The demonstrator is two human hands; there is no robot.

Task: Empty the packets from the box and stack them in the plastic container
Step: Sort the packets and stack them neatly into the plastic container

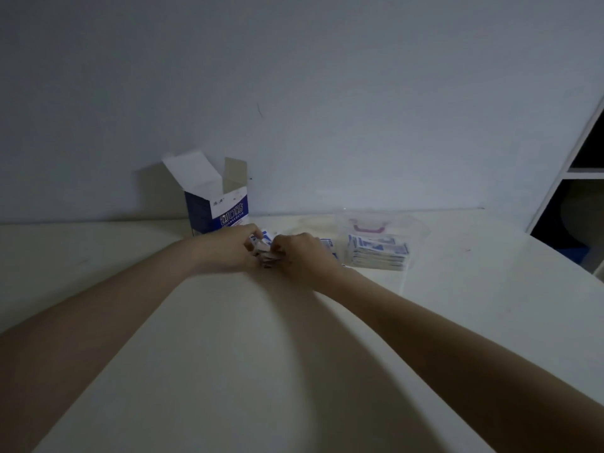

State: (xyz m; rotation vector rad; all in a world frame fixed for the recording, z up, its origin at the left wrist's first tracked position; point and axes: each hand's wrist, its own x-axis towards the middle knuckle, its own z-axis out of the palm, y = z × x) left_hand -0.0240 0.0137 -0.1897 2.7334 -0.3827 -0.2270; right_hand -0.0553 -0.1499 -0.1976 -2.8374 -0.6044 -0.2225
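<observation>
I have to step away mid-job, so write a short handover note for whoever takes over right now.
Left hand and right hand: both pinch a small bunch of packets on the table, squaring them up.
Box: upright, flaps open, behind the left hand; contents not visible.
Plastic container: right of the hands, already holding a stack.
Left: move this bunch and any packets under the right hand into the container.

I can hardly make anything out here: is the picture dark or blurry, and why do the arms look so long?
Head view: dim, bluish light. The box casts a shadow to its left. The packets between the left hand and right hand are blurred. The clear container barely shows. The wide lens stretches the forearms.
</observation>
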